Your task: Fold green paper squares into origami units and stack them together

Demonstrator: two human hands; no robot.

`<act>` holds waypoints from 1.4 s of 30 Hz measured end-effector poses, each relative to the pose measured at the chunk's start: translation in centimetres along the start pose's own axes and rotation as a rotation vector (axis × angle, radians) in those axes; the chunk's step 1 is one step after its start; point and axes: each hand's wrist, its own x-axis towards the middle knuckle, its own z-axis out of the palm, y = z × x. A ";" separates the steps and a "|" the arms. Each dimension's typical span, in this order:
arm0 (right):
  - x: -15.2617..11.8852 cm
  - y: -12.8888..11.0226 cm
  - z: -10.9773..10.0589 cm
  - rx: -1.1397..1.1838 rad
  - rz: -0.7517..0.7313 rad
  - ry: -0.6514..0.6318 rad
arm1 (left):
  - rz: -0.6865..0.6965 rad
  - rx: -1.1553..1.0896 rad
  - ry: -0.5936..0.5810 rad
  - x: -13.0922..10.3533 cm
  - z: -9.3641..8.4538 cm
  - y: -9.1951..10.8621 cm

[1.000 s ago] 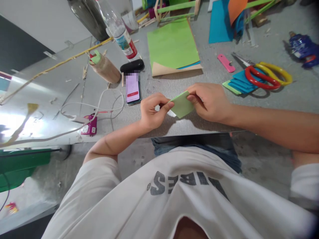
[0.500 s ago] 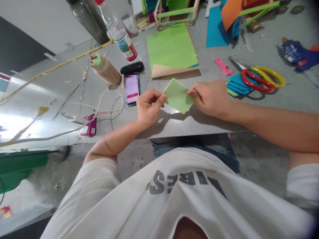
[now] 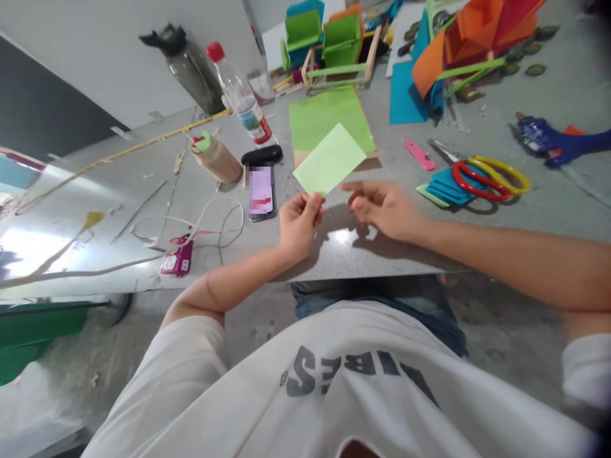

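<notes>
A light green piece of paper [image 3: 330, 158] is held up over the table, pinched at its lower corner between the thumb and fingers of my left hand [image 3: 300, 222]. Just right of the paper, apart from it, is my right hand [image 3: 384, 210], somewhat blurred, with its fingers apart and nothing in them. Behind the held piece lies a larger green sheet [image 3: 329, 108] with a tan layer at its near edge. To the right, red and yellow scissors [image 3: 482, 180] rest on a stack of folded blue and green papers [image 3: 446, 187].
On the left are a phone [image 3: 261, 191], a black case [image 3: 261, 155], a bottle with a red cap [image 3: 248, 111], a brown container [image 3: 219, 159] and a white cable [image 3: 200, 219]. To the right lie a pink cutter [image 3: 420, 156] and a blue glue gun [image 3: 554, 140]. Paper models [image 3: 341, 41] stand behind.
My right hand has let go of the green paper and opened. The paper has turned and risen in my left hand. The whole view has shifted, showing more of the table's back.
</notes>
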 end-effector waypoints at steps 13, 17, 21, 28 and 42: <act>-3.1 -3.2 2.6 0.068 0.084 0.067 | 0.051 0.159 -0.154 -2.8 1.6 -0.7; -2.1 -2.5 1.7 0.050 0.002 0.192 | 0.026 0.156 -0.137 -2.9 1.7 -0.3; 0.5 -1.7 -1.0 0.036 -0.116 0.420 | 0.014 0.148 -0.135 -2.9 1.4 -0.1; 1.5 -1.1 -3.1 0.176 -0.090 0.468 | -0.075 0.015 -0.119 -2.4 1.1 -0.7; -3.2 -3.0 -1.4 -0.246 -0.029 -0.053 | 0.161 0.307 -0.333 -1.8 -1.2 0.1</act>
